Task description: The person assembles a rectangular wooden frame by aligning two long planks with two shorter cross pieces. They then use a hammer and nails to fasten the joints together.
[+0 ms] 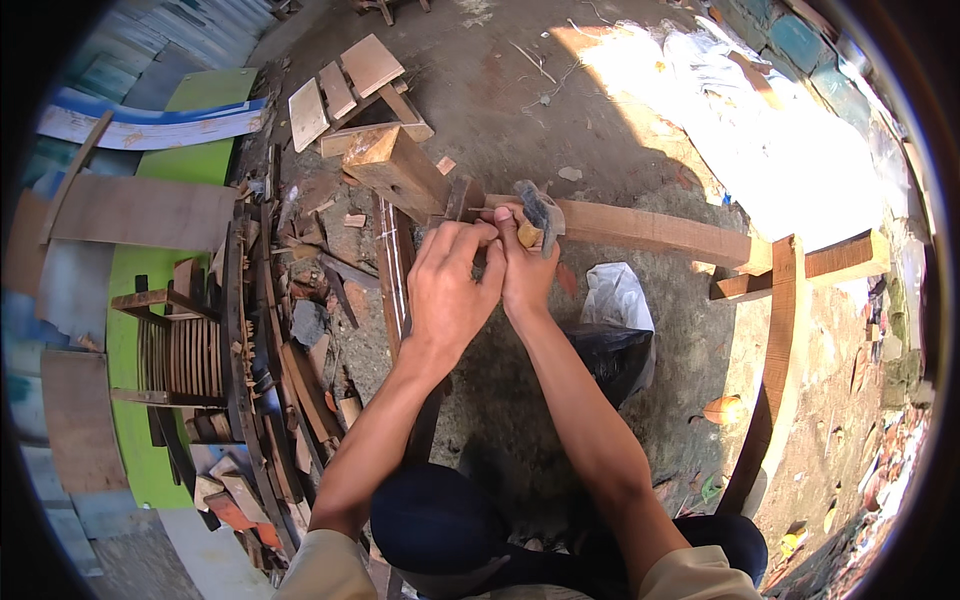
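Observation:
My right hand point(527, 268) is closed around what looks like a hammer point(537, 207), with its dark grey metal head showing above the fingers. My left hand point(453, 268) has its fingers curled in beside the right thumb; what they pinch, if anything, is hidden. Both hands are at the near side of a wooden joint. There a thick wooden block point(392, 170), a small upright piece of wood point(463, 197) and a long wooden beam point(650, 228) come together. The beam runs right to a crossing post point(786, 330).
Scrap wood point(265, 400) lies piled along the left, by a slatted wooden piece point(190, 355) and a green panel point(130, 270). Nailed boards point(365, 90) rest on the ground ahead. A black plastic bag point(612, 360) lies below the beam, and white sheeting point(750, 120) at the far right.

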Action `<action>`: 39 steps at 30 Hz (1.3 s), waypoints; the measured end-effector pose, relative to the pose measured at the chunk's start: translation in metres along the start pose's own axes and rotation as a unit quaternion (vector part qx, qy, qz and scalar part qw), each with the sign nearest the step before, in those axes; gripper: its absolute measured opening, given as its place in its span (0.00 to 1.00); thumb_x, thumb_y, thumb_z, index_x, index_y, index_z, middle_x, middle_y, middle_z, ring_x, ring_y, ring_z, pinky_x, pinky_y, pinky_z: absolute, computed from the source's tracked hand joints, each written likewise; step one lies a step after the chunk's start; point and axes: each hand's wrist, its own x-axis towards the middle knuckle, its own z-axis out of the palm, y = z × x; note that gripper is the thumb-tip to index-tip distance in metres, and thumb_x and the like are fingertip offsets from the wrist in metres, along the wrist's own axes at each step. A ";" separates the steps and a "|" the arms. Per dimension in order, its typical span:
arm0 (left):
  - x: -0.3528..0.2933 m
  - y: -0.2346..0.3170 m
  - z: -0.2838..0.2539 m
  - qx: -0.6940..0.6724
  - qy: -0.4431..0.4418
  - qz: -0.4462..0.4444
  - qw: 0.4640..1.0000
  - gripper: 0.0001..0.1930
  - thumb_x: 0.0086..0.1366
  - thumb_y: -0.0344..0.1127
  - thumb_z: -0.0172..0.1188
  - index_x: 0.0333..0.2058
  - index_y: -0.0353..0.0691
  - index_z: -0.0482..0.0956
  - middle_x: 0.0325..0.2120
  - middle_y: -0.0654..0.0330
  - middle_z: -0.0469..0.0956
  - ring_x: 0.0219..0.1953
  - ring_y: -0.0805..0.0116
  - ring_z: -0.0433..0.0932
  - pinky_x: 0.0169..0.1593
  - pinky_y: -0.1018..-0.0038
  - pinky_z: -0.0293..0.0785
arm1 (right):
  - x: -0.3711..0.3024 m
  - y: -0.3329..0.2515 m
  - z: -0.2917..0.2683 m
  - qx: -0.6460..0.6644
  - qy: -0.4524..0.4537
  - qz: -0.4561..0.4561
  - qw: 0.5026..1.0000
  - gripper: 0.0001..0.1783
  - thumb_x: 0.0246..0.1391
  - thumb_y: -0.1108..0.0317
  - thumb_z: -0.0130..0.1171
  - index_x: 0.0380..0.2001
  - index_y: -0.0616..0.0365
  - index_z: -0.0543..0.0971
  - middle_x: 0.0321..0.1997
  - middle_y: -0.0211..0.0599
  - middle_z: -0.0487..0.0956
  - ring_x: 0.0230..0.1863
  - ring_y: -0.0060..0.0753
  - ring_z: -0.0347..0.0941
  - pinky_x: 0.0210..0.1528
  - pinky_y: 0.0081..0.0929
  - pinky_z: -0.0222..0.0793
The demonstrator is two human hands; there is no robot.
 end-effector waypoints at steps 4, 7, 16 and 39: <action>-0.005 0.036 0.001 -0.280 -0.100 -0.282 0.912 0.10 0.68 0.32 0.60 0.46 0.36 0.78 0.40 0.61 0.79 0.41 0.72 0.77 0.43 0.69 0.73 | -0.003 -0.001 -0.002 0.054 -0.006 0.008 0.998 0.13 0.63 0.64 0.62 0.42 0.66 0.79 0.40 0.43 0.83 0.40 0.35 0.82 0.41 0.30 0.81; 0.015 0.053 0.013 -0.424 0.003 -0.516 0.744 0.12 0.72 0.35 0.55 0.50 0.36 0.76 0.45 0.63 0.77 0.46 0.74 0.74 0.47 0.69 0.71 | 0.008 0.000 -0.011 -0.055 0.007 -0.016 0.998 0.10 0.63 0.67 0.61 0.40 0.65 0.81 0.36 0.39 0.84 0.38 0.28 0.80 0.40 0.27 0.77; 0.046 0.028 0.063 -0.523 0.189 -0.563 0.612 0.14 0.74 0.33 0.51 0.52 0.32 0.75 0.47 0.55 0.78 0.45 0.64 0.79 0.50 0.66 0.77 | 0.013 -0.005 -0.016 -0.200 0.000 -0.084 0.976 0.13 0.58 0.63 0.65 0.40 0.60 0.85 0.34 0.39 0.86 0.35 0.28 0.81 0.40 0.30 0.74; 0.030 0.021 0.061 -0.531 0.167 -0.603 0.571 0.08 0.71 0.40 0.59 0.47 0.51 0.81 0.34 0.76 0.81 0.31 0.83 0.76 0.34 0.77 0.70 | -0.015 -0.029 -0.050 -0.132 0.022 0.070 0.989 0.15 0.68 0.56 0.51 0.43 0.58 0.72 0.21 0.31 0.72 0.21 0.23 0.70 0.20 0.26 0.67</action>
